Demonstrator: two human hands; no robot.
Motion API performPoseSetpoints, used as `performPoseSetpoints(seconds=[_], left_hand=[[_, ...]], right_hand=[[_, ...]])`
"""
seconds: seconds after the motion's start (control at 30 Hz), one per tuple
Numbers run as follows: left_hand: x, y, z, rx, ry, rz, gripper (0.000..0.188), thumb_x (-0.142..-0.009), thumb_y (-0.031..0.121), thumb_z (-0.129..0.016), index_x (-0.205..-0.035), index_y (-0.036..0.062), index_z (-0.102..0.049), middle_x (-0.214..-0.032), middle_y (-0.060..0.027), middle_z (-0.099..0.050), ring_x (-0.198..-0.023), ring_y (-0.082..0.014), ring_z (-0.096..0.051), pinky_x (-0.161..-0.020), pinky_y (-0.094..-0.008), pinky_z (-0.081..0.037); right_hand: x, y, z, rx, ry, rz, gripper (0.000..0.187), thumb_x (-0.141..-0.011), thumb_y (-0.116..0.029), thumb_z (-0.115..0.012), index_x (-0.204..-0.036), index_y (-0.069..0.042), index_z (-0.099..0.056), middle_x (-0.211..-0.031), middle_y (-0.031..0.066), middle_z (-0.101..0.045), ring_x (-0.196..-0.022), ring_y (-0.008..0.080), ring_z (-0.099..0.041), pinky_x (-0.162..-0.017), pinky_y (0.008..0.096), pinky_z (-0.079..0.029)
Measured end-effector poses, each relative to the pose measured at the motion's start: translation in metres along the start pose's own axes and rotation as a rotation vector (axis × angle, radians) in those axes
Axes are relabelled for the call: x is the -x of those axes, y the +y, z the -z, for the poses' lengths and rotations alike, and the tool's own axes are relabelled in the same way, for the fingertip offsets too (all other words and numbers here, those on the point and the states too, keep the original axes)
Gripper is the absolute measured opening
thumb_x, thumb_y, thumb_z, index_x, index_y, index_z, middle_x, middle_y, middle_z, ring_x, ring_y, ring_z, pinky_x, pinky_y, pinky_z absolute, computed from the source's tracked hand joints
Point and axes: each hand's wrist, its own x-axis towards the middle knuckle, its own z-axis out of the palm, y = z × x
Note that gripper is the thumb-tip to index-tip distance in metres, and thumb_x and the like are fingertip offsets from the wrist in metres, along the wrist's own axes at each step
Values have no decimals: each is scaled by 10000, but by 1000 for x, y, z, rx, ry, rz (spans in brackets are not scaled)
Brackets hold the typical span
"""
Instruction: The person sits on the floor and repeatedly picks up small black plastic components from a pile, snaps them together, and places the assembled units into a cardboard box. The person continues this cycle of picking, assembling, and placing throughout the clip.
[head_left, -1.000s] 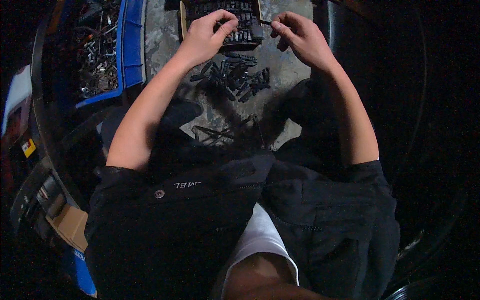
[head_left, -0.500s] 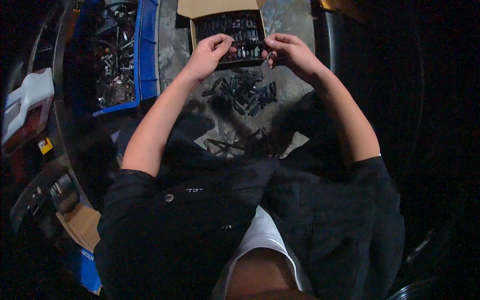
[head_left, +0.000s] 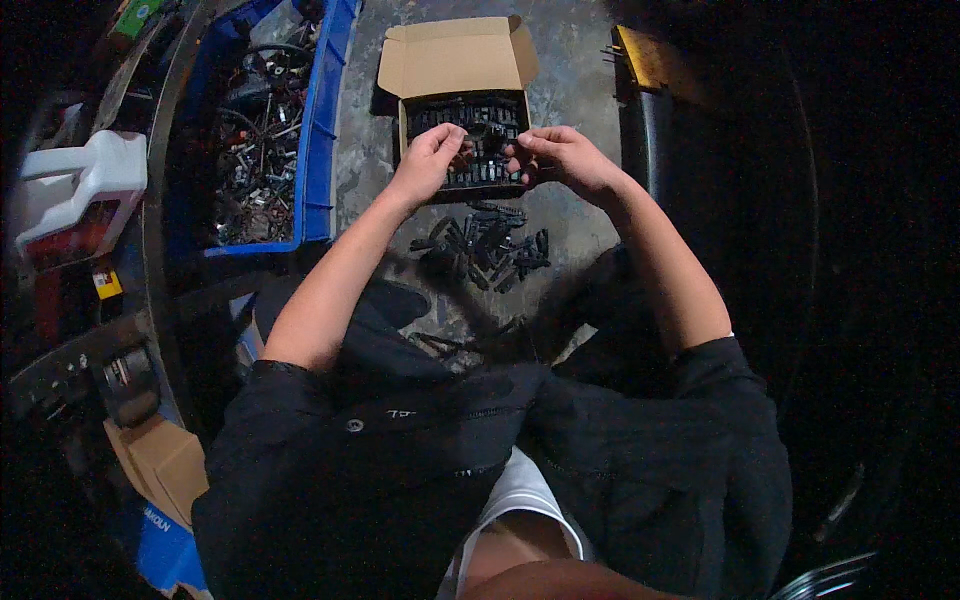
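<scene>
My left hand (head_left: 428, 165) and my right hand (head_left: 572, 163) are raised over an open cardboard box (head_left: 457, 62), a short gap apart. Rows of small dark, slim parts (head_left: 490, 172) fill the box. Each hand has thumb and forefinger pinched together, with the other fingers curled. Something dark seems to lie between the fingertips, but against the dark box contents I cannot make out what it is. On the floor in front of the box, nearer to me, lies a loose pile of similar black slim parts (head_left: 487, 245).
A blue bin (head_left: 318, 135) with mixed metal parts and cables stands left of the box. Farther left is a white plastic jug (head_left: 110, 165). A small carton (head_left: 170, 460) sits at lower left. A dark padded object (head_left: 648, 140) with a yellow-topped piece (head_left: 655, 58) stands at right.
The whole scene sits lower in the picture, so the box's raised lid shows more fully. My hands have come slightly closer together over the box.
</scene>
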Motion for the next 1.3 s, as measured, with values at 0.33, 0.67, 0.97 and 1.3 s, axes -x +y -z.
performPoseSetpoints(seconds=[0.33, 0.67, 0.97, 1.3], left_hand=[[4, 13, 0, -89, -73, -85, 209, -993, 137, -579, -1124, -9, -649, -958, -62, -684, -882, -133, -651, -798, -288, -544], [11, 30, -1, -17, -18, -56, 198, -911, 102, -672, -1062, -13, -726, -983, -93, -733, -901, -129, -679, -842, -273, -537], [14, 26, -7, -116, 60, -132, 217, -851, 109, -730, -1046, 17, -747, -963, -64, -740, -894, -116, -670, -839, -283, -532], [17, 15, -10, -219, 126, -228, 210, -850, 165, -744, -1014, 34, -758, -954, -88, -753, -878, -142, -698, -838, -291, -534]], right_hand=[[7, 8, 0, 237, 123, 94, 196, -961, -170, -623, -1079, -18, -654, -909, 31, -685, -764, 114, -615, -760, 287, -519], [3, 13, 8, 358, 268, 197, 214, -933, -134, -672, -1078, 21, -698, -867, 61, -702, -756, 123, -647, -724, 285, -542], [10, 8, -2, 490, 426, 398, 209, -936, -67, -653, -1096, 66, -673, -953, 113, -720, -881, 168, -695, -825, 302, -561], [6, 25, -1, 167, 333, 352, 237, -902, -42, -682, -1123, 44, -680, -1013, 114, -717, -922, 171, -687, -858, 306, -551]])
